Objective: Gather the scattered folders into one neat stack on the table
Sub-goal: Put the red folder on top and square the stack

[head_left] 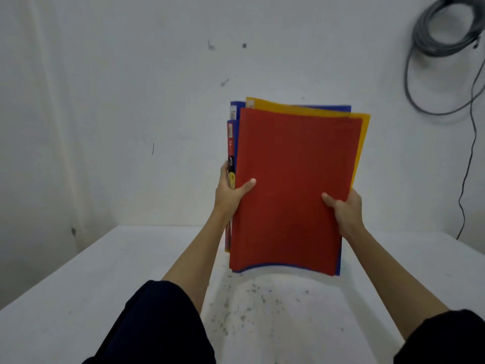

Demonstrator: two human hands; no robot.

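Nearest the camera, two dark sleeves (162, 324) frame a white tabletop (78, 298), speckled with grey marks just in front of the person. Beyond them the left hand (231, 195) and the right hand (346, 208) are each closed around a side edge of a bundle of folders (291, 190), thumbs pressed on the front cover and the fingers hidden behind. The bundle stands on end over the middle of the tabletop, its bowed lower edge at or just above the surface; whether it touches cannot be told. The red folder (294, 166) faces the camera, a yellow folder (363, 132) fans out at the top right, and blue folders (234, 111) show at the left and bottom. The step looks like squaring up: loosen the grip slightly, tap the lower edge on the tabletop until the yellow corner drops in line, then lay the stack flat. Behind, a grey cable (446, 35) hangs coiled on the wall (131, 74).
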